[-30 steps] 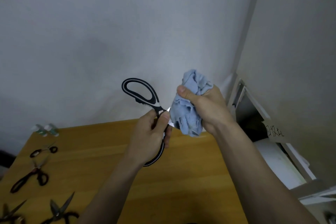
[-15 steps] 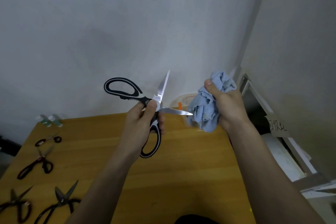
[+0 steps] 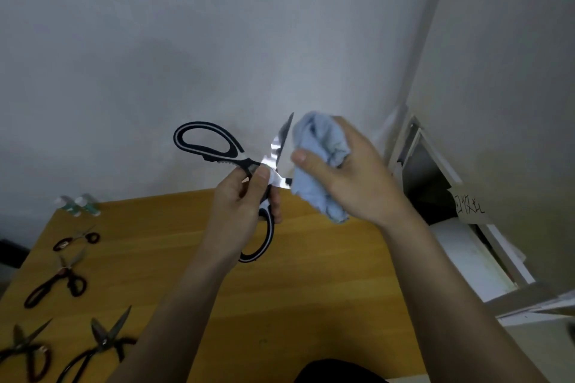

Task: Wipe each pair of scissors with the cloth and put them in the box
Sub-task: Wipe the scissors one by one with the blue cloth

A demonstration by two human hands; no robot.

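While your left hand [image 3: 245, 205] is gripping the black-and-white scissors [image 3: 249, 171] at the pivot, blades spread above the table [image 3: 311, 289], your right hand [image 3: 348, 177] is clutching the bunched blue cloth [image 3: 320, 162] against them. Four other pairs [image 3: 59, 283] are lying at the table's left, apparently awaiting wiping; no box is clearly showing.

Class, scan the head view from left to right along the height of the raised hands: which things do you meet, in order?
Black-and-white scissors' upper handle loop → left hand → upright blade → blue cloth → right hand → labelled box.
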